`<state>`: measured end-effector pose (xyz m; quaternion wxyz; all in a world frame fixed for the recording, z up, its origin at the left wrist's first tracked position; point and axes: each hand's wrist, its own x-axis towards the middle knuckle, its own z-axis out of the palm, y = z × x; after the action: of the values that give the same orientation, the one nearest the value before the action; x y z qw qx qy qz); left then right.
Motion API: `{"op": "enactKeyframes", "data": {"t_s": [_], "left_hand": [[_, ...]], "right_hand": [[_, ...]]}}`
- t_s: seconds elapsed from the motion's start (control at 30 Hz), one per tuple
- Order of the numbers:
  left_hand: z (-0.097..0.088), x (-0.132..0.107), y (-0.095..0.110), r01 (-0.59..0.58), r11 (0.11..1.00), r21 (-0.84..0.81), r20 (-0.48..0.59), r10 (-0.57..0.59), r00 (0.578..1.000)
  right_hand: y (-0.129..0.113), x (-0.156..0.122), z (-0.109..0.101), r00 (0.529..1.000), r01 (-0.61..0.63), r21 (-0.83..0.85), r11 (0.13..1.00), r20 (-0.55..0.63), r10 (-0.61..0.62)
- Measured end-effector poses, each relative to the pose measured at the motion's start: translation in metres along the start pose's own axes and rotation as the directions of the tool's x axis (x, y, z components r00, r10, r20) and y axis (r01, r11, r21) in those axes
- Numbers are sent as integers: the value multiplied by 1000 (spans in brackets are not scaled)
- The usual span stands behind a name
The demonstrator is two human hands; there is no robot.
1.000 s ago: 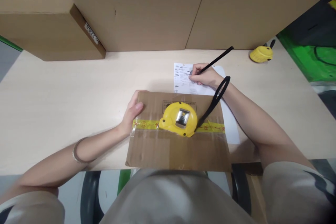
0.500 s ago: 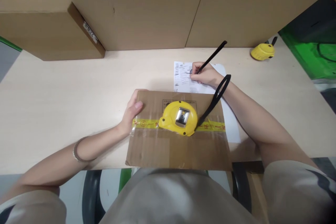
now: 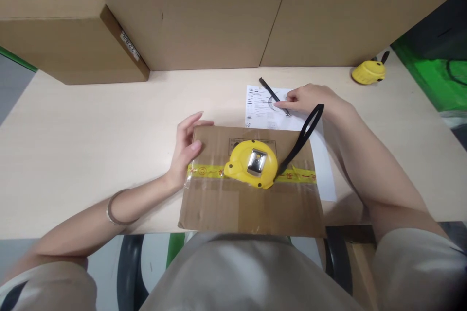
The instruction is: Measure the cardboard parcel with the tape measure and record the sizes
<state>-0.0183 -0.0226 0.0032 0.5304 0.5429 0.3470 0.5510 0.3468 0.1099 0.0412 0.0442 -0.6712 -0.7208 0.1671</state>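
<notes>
A taped cardboard box [image 3: 215, 204] lies at the table's front edge, in front of my body. On top of it rests a yellow tape measure [image 3: 242, 167], its black wrist strap [image 3: 302, 138] looping up to the right. My left hand [image 3: 184, 150] is at the box's left side, thumb touching the upper left corner, other fingers lifted apart. Behind the box, partly covered by it, is a white paper [image 3: 259, 119] with pen strokes. A black pen [image 3: 269, 89] lies slanted on the paper. My right hand [image 3: 310, 98] is open above the paper, its index fingertip at the pen.
Large cardboard panels [image 3: 204, 19] stand along the back of the table [image 3: 91, 141]. Another cardboard box [image 3: 73, 48] is at the back left. A second yellow tape measure [image 3: 368, 72] sits at the back right. Below the table edge are black chair armrests [image 3: 127, 272].
My right hand has let go of the pen, which now lies on the paper tilted the other way. The fingers of my left hand have loosened and lifted from the box.
</notes>
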Motion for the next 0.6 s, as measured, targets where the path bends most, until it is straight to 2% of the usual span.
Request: {"op": "enactKeyframes", "data": {"t_s": [0.07,0.13,0.2,0.3,0.37,0.4,0.47,0.53,0.6], "left_hand": [[-3,0,4,-73,988,135,43,67,997],[-5,0,7,-91,974,210,89,73,993],[-6,-1,6,-88,980,176,109,70,992],[-4,0,4,-69,994,85,111,59,992],[-2,2,4,-39,998,51,96,34,995],[-1,2,4,-28,999,39,89,24,996],[0,4,5,-2,1000,32,74,0,997],[1,5,6,22,999,37,56,-24,998],[2,6,5,41,999,28,50,-43,998]], "right_hand": [[-15,-19,-21,987,-33,3,999,-157,33],[-35,-50,-39,954,38,69,997,-300,-16],[-59,-86,-47,887,300,185,936,-415,-202],[-91,-134,-31,765,602,111,791,-365,-531],[-105,-154,-12,705,688,72,722,-305,-641],[-110,-159,-3,695,705,89,704,-283,-661],[-116,-165,10,721,692,227,685,-244,-648],[-120,-164,13,765,635,430,642,-229,-603],[-128,-160,9,777,601,555,575,-239,-582]]}}
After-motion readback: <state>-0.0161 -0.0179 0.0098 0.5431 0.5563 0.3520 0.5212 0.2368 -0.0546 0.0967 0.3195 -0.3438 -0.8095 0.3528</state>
